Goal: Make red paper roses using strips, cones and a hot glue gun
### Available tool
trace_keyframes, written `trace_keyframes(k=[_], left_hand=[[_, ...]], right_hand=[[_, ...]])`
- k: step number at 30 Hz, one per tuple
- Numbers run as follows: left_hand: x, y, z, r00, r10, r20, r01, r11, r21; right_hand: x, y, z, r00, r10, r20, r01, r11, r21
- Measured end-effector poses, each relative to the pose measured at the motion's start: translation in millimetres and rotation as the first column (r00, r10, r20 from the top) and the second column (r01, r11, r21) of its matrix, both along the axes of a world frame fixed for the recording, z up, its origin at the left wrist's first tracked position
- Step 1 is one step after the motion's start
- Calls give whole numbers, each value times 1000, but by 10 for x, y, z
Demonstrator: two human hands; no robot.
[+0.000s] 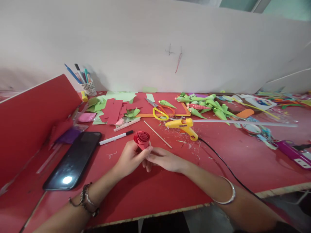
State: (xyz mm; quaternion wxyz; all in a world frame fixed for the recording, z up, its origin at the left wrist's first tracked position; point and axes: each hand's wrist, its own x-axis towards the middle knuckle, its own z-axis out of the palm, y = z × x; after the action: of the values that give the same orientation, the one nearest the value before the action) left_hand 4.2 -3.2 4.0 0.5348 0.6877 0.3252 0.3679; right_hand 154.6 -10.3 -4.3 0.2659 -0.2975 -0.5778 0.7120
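Observation:
A rolled red paper rose [141, 138] stands upright just above the red table [170, 191]. My left hand [130, 158] is closed round its lower part from the left. My right hand [164, 159] pinches the base of the rose from the right, fingertips meeting the left hand's. A yellow glue gun [183, 126] lies just beyond my right hand, its black cord [225, 165] running past my right forearm. A thin wooden stick [157, 134] lies between the rose and the glue gun.
A black phone [73, 160] and a white marker [116, 138] lie left of my hands. Yellow scissors [159, 111], red paper strips [113, 110], green paper scraps and green paper cones [211, 106] fill the back. A pen cup [88, 87] stands by the wall; a red board [31, 119] leans left.

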Motion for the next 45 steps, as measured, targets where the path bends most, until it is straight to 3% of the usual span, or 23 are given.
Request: trace_keyframes(k=[7, 11, 14, 17, 20, 23, 25, 26, 27, 28, 30, 32, 37, 45], left_hand=[[-36, 67, -27, 988, 116, -101, -101, 984, 147], [-60, 132, -43, 932, 280, -228, -215, 938, 273], [-85, 184, -64, 900, 332, -283, -247, 922, 297], [-111, 223, -85, 884, 343, -319, -247, 919, 306], [-128, 245, -95, 878, 332, -346, -222, 921, 319], [-130, 253, -92, 877, 315, -362, -191, 922, 338], [-128, 255, -86, 869, 329, -370, -195, 914, 356], [-127, 255, -83, 863, 340, -373, -200, 909, 366], [-127, 256, -80, 857, 351, -377, -205, 904, 374], [-128, 257, -79, 851, 359, -383, -208, 901, 381], [-134, 262, -77, 841, 366, -398, -206, 897, 391], [-145, 270, -77, 831, 370, -416, -199, 895, 399], [-169, 290, -79, 808, 376, -453, -184, 892, 412], [-162, 291, -126, 806, 328, -493, -126, 908, 399]], right_hand=[[-35, 17, -60, 1000, -22, -13, 22, 1000, -17], [7, 13, 27, 977, -22, 212, 8, 998, 66], [173, -19, 209, 889, -40, 456, -98, 956, 275], [467, -78, 404, 727, -190, 660, -220, 846, 486], [834, -137, 489, 497, -454, 739, -169, 785, 596], [1195, -151, 430, 126, -760, 638, -41, 638, 769], [1387, -109, 333, -9, -858, 514, 4, 514, 858], [1456, -70, 275, 7, -882, 470, 42, 470, 882], [1503, -23, 216, 75, -891, 448, 84, 454, 887], [1527, 33, 156, 175, -878, 447, 119, 469, 875], [1507, 148, 50, 389, -793, 469, 175, 563, 807], [1429, 243, -22, 476, -742, 472, 206, 615, 761], [1350, 257, -17, 478, -714, 511, 207, 657, 724], [1893, 34, 3, 350, -730, 587, 222, 673, 705]])
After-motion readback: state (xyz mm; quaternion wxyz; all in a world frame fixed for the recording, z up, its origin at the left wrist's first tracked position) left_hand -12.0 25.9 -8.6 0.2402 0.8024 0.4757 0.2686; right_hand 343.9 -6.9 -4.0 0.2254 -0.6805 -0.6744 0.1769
